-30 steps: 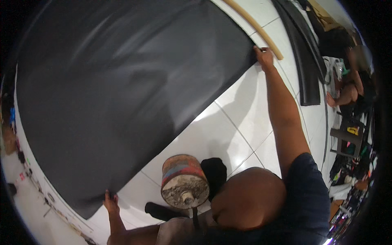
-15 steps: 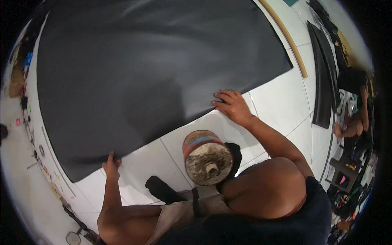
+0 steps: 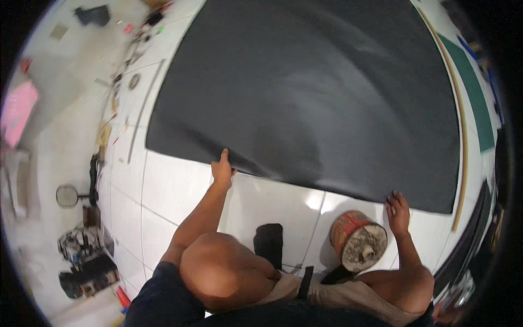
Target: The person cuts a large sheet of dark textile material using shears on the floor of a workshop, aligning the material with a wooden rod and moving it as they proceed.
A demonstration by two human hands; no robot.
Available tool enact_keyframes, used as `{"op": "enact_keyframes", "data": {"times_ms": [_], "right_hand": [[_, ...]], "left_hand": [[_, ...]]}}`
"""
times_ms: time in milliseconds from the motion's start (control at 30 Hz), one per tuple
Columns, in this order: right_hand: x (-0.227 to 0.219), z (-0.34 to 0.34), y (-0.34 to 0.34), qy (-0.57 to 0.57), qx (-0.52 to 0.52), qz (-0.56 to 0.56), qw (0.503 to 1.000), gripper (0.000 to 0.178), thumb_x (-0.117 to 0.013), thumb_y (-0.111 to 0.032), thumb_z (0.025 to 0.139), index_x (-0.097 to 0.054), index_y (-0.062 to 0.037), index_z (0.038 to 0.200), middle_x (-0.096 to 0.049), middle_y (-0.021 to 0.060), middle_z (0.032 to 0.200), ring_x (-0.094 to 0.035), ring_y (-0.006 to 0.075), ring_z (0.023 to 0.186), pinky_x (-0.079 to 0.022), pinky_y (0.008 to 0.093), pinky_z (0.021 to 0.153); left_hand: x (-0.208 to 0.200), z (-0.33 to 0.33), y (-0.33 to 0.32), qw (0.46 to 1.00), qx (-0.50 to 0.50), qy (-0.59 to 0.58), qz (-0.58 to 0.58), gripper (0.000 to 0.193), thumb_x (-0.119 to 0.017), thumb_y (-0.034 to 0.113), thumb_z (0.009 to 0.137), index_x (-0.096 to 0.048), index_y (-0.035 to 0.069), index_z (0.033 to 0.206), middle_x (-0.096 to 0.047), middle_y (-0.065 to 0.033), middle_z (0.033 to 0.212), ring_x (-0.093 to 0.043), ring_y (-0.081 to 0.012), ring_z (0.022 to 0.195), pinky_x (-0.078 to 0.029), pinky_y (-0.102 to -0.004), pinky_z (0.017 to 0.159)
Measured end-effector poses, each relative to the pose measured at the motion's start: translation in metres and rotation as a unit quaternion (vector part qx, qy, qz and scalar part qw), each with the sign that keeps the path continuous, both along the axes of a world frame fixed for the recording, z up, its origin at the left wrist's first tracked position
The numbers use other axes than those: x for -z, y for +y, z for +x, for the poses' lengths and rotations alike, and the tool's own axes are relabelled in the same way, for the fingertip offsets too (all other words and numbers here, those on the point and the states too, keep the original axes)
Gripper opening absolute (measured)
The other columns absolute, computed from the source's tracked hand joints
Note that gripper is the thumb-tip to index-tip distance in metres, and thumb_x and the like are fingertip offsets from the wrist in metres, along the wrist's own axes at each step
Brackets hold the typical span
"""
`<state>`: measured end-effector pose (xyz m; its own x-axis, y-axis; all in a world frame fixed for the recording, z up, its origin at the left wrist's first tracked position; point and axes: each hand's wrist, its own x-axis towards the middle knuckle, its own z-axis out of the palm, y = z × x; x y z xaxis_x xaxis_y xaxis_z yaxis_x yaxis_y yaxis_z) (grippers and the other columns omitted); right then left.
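Note:
A large dark grey sheet (image 3: 305, 103), smooth and slightly shiny, lies spread over the white tiled floor in front of me. My left hand (image 3: 222, 168) pinches its near edge left of the middle, the index finger stretched out on top, and small ripples run from there. Close to the near right corner, my right hand (image 3: 398, 211) touches the same edge with its fingertips, fingers somewhat apart. Its underside is hidden. Between my legs, near the right knee, stands a worn red cylinder (image 3: 354, 240) with a dirty grey end and a short stub in it.
Along the sheet's right side lies a long tan strip (image 3: 464, 152), with a green piece (image 3: 473, 92) beyond it. A thin grey bar (image 3: 146, 111) rests left of the sheet. Farther left are a round mirror (image 3: 67, 197), dark machine parts (image 3: 81, 245) and a pink piece (image 3: 20, 113).
My view has swung to the left, so the sheet appears farther right. My right hand has slid along the near edge toward the right corner. My left hand still pinches the edge.

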<state>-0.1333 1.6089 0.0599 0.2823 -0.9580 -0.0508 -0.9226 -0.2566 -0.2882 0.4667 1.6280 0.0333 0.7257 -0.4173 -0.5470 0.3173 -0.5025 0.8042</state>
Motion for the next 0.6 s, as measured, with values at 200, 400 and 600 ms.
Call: {"op": "enact_keyframes", "data": {"times_ms": [200, 400, 600], "right_hand": [[-0.001, 0.004, -0.008, -0.031, -0.014, 0.063, 0.997, 0.026, -0.067, -0.008, 0.087, -0.067, 0.0011, 0.111, -0.056, 0.0229, 0.131, -0.052, 0.037, 0.124, -0.041, 0.0435, 0.106], [0.002, 0.001, -0.015, 0.008, -0.061, 0.032, 0.998, 0.022, -0.066, -0.004, 0.085, -0.067, 0.003, 0.105, -0.059, 0.0225, 0.122, -0.057, 0.0377, 0.116, -0.047, 0.0426, 0.099], [-0.017, 0.023, -0.019, -0.053, -0.013, 0.084, 0.995, 0.027, -0.07, -0.002, 0.08, -0.066, 0.0012, 0.107, -0.057, 0.0226, 0.126, -0.057, 0.0376, 0.117, -0.048, 0.0433, 0.098]], "left_hand": [[0.021, 0.102, 0.027, 0.962, -0.142, -0.211, 0.104, 0.062, -0.064, 0.032, 0.089, -0.045, -0.01, 0.129, -0.058, -0.0279, 0.122, -0.06, -0.0371, 0.11, -0.05, -0.0408, 0.09], [0.045, 0.154, 0.044, 0.948, -0.114, -0.247, 0.168, 0.058, -0.074, 0.029, 0.081, -0.051, -0.006, 0.121, -0.062, -0.0252, 0.117, -0.062, -0.0386, 0.109, -0.048, -0.0402, 0.095], [0.042, 0.16, 0.042, 0.939, -0.149, -0.25, 0.184, 0.067, -0.077, 0.028, 0.079, -0.044, -0.003, 0.128, -0.061, -0.027, 0.119, -0.061, -0.0387, 0.111, -0.047, -0.0398, 0.098]]}}
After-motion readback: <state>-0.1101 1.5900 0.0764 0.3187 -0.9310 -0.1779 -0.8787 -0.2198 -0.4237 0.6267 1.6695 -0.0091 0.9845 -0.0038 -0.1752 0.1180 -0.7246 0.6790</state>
